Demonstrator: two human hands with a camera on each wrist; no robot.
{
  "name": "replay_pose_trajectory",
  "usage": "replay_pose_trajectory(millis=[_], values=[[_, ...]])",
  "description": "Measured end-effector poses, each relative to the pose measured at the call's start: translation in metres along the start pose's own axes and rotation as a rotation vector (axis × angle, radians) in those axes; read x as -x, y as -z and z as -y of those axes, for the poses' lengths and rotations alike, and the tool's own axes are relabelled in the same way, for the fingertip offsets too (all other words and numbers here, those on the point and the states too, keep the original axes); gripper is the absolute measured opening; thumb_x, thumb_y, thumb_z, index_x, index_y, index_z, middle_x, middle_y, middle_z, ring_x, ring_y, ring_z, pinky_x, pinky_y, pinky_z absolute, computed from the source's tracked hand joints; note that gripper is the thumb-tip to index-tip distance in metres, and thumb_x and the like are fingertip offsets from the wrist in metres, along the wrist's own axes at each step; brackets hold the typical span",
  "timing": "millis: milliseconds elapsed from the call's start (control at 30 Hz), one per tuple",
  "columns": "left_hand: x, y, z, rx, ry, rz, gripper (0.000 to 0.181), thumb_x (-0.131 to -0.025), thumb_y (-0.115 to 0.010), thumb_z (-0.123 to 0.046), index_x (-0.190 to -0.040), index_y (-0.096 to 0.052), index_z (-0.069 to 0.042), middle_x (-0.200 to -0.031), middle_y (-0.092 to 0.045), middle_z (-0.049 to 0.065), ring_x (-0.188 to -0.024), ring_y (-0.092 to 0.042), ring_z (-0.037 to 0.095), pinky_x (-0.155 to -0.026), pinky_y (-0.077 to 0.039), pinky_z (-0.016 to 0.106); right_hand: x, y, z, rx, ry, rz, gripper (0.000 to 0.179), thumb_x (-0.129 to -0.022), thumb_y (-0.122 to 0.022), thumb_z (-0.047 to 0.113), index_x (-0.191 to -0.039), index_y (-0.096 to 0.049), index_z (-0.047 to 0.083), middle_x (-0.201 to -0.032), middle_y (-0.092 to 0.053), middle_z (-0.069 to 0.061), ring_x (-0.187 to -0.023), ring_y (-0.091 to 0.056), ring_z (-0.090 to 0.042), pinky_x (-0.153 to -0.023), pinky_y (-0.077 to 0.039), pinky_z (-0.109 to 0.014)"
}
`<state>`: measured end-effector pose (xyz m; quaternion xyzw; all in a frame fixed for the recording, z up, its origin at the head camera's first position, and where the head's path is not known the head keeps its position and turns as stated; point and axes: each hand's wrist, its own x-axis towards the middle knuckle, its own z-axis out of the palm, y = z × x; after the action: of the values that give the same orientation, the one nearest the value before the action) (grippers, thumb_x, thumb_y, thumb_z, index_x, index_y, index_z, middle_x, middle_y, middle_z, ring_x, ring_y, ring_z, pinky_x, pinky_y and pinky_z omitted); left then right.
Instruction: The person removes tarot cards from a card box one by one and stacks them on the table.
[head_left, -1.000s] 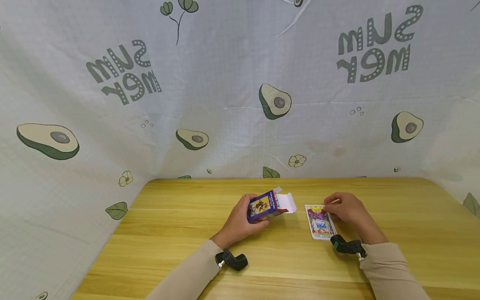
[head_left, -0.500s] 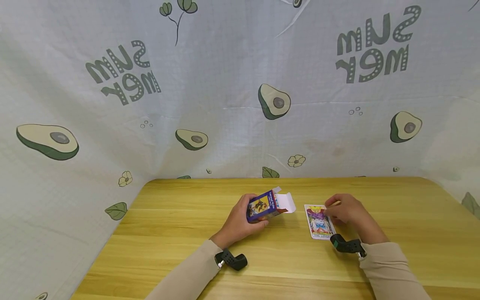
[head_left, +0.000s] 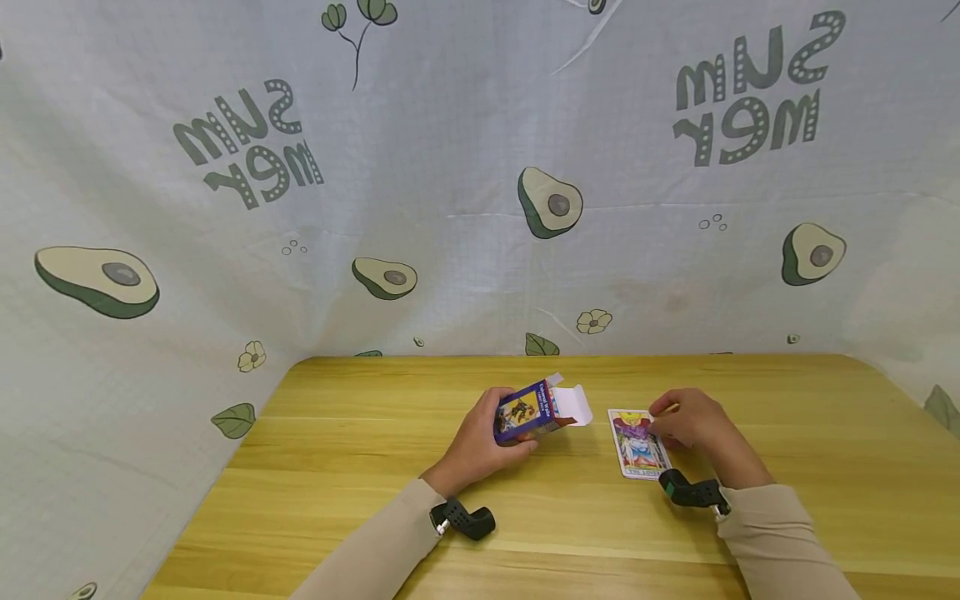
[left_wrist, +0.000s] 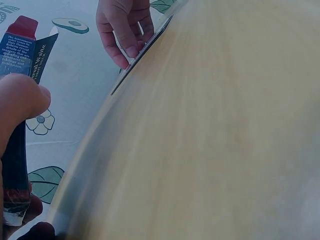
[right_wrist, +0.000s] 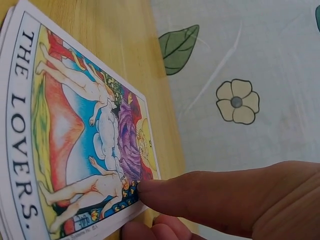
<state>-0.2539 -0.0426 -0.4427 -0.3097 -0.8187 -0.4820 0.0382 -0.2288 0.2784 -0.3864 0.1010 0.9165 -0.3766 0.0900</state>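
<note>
My left hand (head_left: 476, 437) grips a purple tarot card box (head_left: 521, 412) above the table. Its white flap (head_left: 573, 406) hangs out at the open end, which faces right. Part of the box (left_wrist: 17, 55) and the left thumb (left_wrist: 22, 100) show in the left wrist view. Face up to the right of the box lies a small stack of tarot cards (head_left: 641, 450), topped by The Lovers card (right_wrist: 70, 115). With the thumb (right_wrist: 200, 200) on its face and fingers below the edge, my right hand (head_left: 693, 421) pinches the stack near one corner.
The light wooden table (head_left: 337, 450) ends at a white cloth (head_left: 465, 150) printed with avocados and leaves, which hangs behind and at the sides. A black wrist camera (head_left: 468, 521) is on the left wrist, another camera (head_left: 690, 490) on the right, close to the cards.
The right fingers have shifted slightly along the edge of the tarot cards, and the stack has moved a little to the left. The left hand and the box stay in place.
</note>
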Motion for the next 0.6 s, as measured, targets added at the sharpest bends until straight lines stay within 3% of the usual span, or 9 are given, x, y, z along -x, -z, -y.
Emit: replay_pose_trajectory(millis=[600], values=[[0.0000,0.0002,0.0007,-0.010,0.001,-0.001,0.071,-0.079,-0.078,-0.038,-0.135,-0.041,-0.015,-0.117,-0.050,-0.002,-0.100,-0.052,0.012,-0.085,-0.048,0.026,-0.0015,-0.0006,-0.0003,-0.001,-0.011,-0.012,0.034,-0.081,-0.073,0.010,-0.108,-0.059,-0.006,-0.096,-0.058,-0.023,-0.074,-0.053,-0.026,-0.062,-0.050,-0.030]])
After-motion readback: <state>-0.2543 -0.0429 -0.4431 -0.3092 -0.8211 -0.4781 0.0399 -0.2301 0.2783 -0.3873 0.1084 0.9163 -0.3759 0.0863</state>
